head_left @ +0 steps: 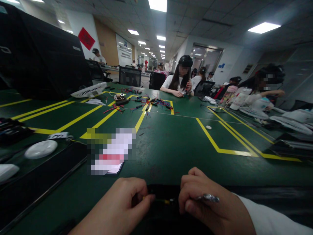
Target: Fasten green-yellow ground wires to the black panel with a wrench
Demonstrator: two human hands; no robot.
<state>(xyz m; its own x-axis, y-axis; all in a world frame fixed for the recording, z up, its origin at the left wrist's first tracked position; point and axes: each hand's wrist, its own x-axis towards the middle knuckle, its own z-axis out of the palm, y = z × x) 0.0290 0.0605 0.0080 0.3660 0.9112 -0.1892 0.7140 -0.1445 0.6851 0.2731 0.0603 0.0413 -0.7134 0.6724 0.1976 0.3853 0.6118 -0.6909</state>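
Note:
At the table's near edge, my left hand is closed, thumb against the curled forefinger. A thin dark strand with yellow parts, like a wire, runs from its fingertips toward my right hand; its exact kind is too dark to make out. My right hand is closed around a slim silver metal tool, whose rounded end pokes out above the thumb. A small shiny tip shows beside the strand's yellow end; whether they touch I cannot tell. Beyond my left hand lies a phone, mostly blurred out.
Loose red, blue and black wires lie mid-table by a small metal motor-like part. White oval objects and a dark panel sit left. A person sits opposite; fans stand right.

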